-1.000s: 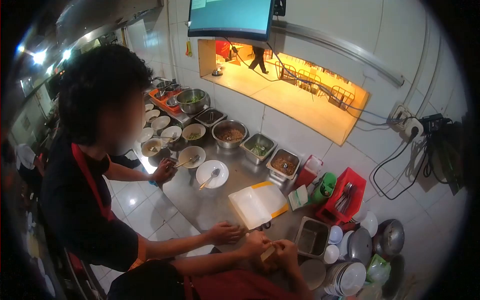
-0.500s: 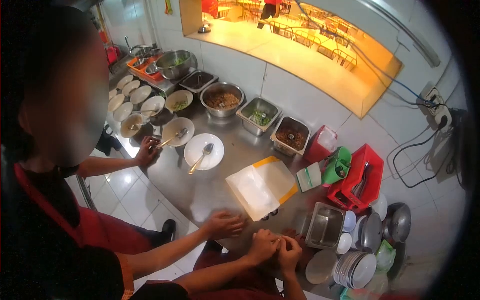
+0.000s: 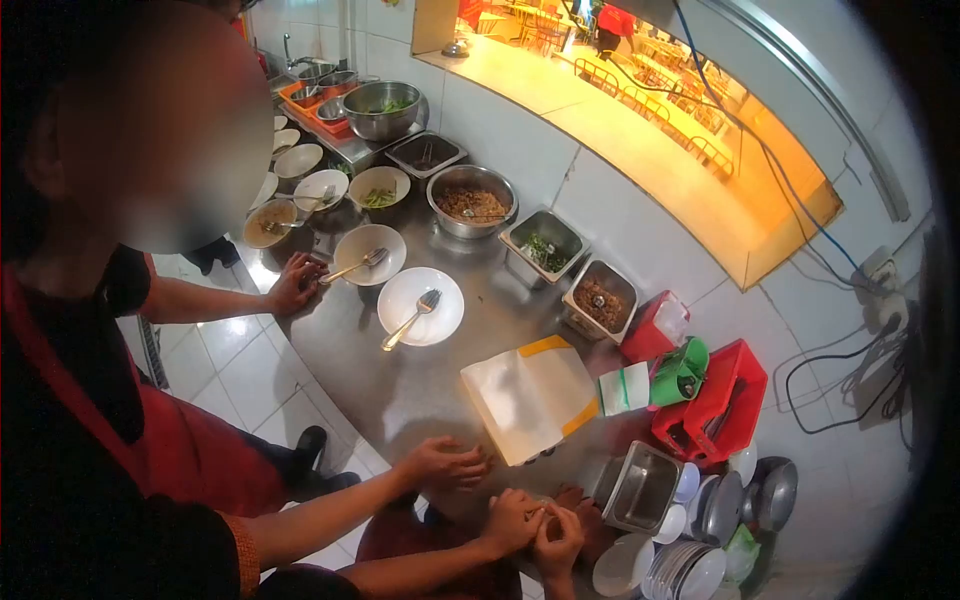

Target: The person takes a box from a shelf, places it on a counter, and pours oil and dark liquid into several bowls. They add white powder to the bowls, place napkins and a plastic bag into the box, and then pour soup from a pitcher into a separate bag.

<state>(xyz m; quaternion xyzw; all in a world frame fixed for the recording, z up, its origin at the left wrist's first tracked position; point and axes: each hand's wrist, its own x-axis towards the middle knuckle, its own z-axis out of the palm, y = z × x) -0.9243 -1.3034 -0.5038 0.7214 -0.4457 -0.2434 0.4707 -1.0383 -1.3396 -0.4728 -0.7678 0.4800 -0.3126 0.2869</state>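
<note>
My left hand (image 3: 513, 520) and my right hand (image 3: 559, 541) meet in front of me at the near table edge. Fingers of both are curled and pressed together, fingertips touching; whatever is between them, if anything, is too small to make out. Just beyond lies a cream paper sheet or folder (image 3: 515, 400) with yellow edges. A steel pan (image 3: 640, 488) stands right of my hands. Left of mine, a co-worker's hand (image 3: 445, 465) rests near the table edge; that person's other hand (image 3: 298, 284) lies by a bowl (image 3: 369, 245) with a spoon.
A white plate (image 3: 421, 307) with a spoon and fork sits mid-table. Along the wall stand a bowl of brown food (image 3: 472, 200), steel tubs (image 3: 545, 243), a red cutlery bin (image 3: 715, 400) and a green cup (image 3: 680, 372). Stacked plates (image 3: 690, 572) are at right. The co-worker (image 3: 190, 430) stands left.
The view has shifted, so the table items sit slightly differently in frame. My hands stay together with fingers pressed. The co-worker's hands keep about the same places on the table.
</note>
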